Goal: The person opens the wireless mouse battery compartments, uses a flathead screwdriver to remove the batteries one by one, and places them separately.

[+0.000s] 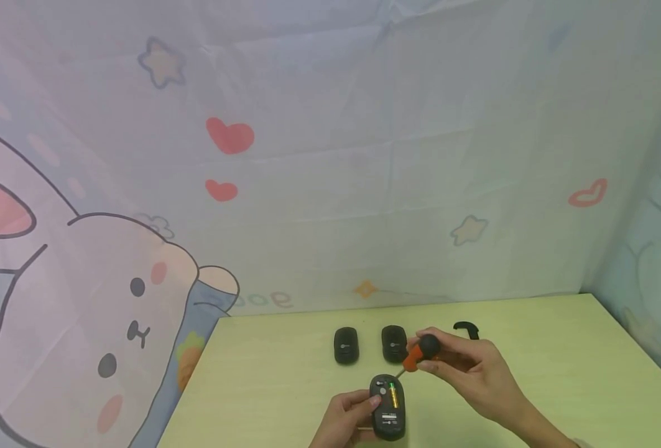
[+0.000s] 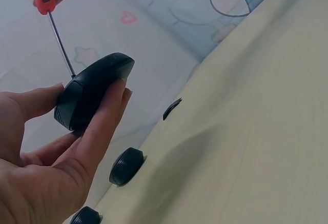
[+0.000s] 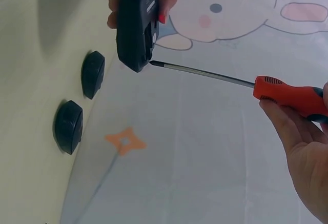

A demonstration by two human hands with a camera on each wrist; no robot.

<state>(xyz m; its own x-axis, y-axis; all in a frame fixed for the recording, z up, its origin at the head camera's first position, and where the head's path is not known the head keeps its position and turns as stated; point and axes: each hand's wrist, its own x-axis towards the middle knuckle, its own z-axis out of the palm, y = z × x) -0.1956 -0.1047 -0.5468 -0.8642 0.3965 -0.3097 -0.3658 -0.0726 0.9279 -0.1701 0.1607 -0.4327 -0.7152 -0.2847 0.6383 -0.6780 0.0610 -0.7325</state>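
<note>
My left hand (image 1: pixel 346 415) grips a black computer mouse (image 1: pixel 387 429), its underside turned up and its battery bay uncovered. A green and gold battery (image 1: pixel 393 394) lies in that bay. Between the fingers and thumb of my right hand (image 1: pixel 478 376) is a screwdriver (image 3: pixel 287 95) with an orange and black handle. Its shaft slants down to the mouse, and the dark tip is right at the end of the underside in the right wrist view. In the left wrist view the mouse (image 2: pixel 92 88) is held between thumb and fingers above the table.
Two more black mice, one on the left (image 1: pixel 346 345) and one on the right (image 1: pixel 393 343), stand on the pale yellow table (image 1: pixel 274 373) beyond my hands. A black curved cover (image 1: pixel 467 328) lies behind my right hand. A printed cloth (image 1: pixel 330 186) hangs behind the table.
</note>
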